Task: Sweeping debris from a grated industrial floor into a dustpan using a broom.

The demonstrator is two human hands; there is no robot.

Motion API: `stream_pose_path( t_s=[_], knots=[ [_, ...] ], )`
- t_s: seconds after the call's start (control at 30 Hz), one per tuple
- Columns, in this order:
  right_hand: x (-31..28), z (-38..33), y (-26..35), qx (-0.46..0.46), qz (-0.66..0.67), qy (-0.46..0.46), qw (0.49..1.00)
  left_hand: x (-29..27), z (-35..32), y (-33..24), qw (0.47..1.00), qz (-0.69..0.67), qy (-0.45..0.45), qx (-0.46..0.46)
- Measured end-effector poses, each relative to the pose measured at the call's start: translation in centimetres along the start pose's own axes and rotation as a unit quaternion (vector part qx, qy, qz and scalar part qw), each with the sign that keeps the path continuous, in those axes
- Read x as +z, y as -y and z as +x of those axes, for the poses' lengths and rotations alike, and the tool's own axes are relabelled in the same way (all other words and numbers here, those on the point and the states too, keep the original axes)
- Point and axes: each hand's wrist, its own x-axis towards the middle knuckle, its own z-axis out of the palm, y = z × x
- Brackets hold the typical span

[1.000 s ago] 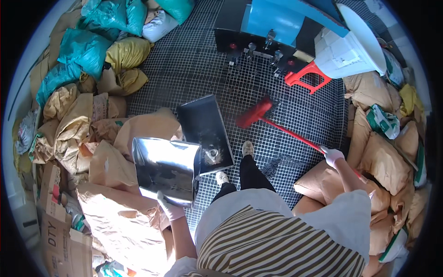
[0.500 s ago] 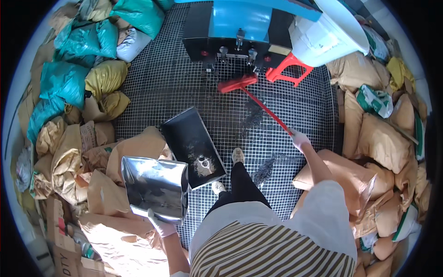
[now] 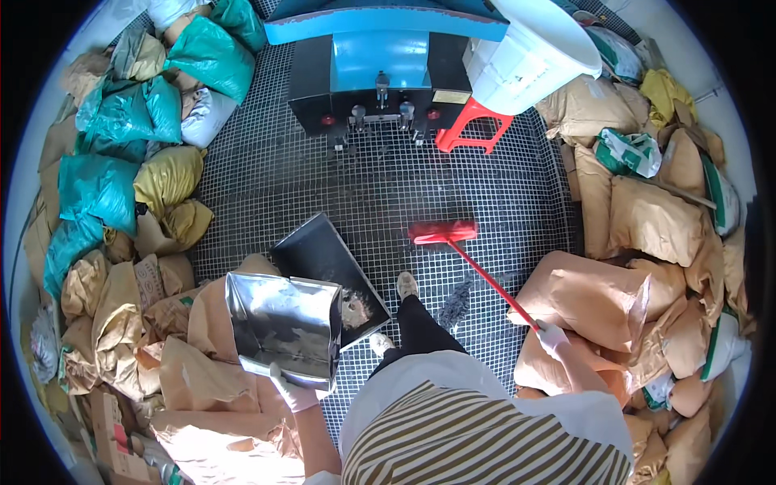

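My gloved right hand (image 3: 554, 339) is wrapped round the handle of a red broom (image 3: 493, 283). The broom's red head (image 3: 443, 232) rests on the gridded floor, ahead of my feet. On the other side, my gloved left hand (image 3: 293, 391) grips the near rim of a shiny sheet-metal dustpan (image 3: 283, 323), its hollow side up. Partly under the dustpan lies a black rectangular tray (image 3: 319, 250) with dark bits and a pale patch inside. A small heap of dark debris (image 3: 455, 305) sits on the floor right of my shoe (image 3: 406, 284).
A blue and black machine (image 3: 380, 89) stands at the far side, beside a red stool (image 3: 473, 129) and a large white bucket (image 3: 525, 65). Brown paper sacks (image 3: 582, 299) are piled along the right; teal (image 3: 97, 190), yellow and brown bags fill the left.
The broom head has come back from the machine toward my feet, as my right hand moved nearer and slightly right. My left hand still holds the dustpan. The view has shifted slightly.
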Motion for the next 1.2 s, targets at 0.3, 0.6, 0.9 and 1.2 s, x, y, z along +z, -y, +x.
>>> stream_pose_path(
  t_s=[0.3, 0.6, 0.9, 1.2],
  knots=[
    [2.1, 4.4, 15.3, 0.059, 0.410, 0.042, 0.909, 0.5, -1.6, -2.1, 0.999, 0.037, -0.024, -0.031],
    [6.7, 17.7, 21.6, -0.013, 0.138, -0.122, 0.983, 3.3, -2.8, -1.1, 0.995, 0.075, -0.048, -0.038],
    [-6.2, -0.7, 15.6, 0.116, 0.098, 0.139, 0.979, -3.9, -0.7, -0.6, 0.999, 0.006, -0.050, 0.011],
    [5.8, 3.7, 23.2, 0.004, 0.448, 0.151, 0.881, -8.4, 0.2, 4.6, 0.993, -0.045, -0.109, -0.028]
  ],
)
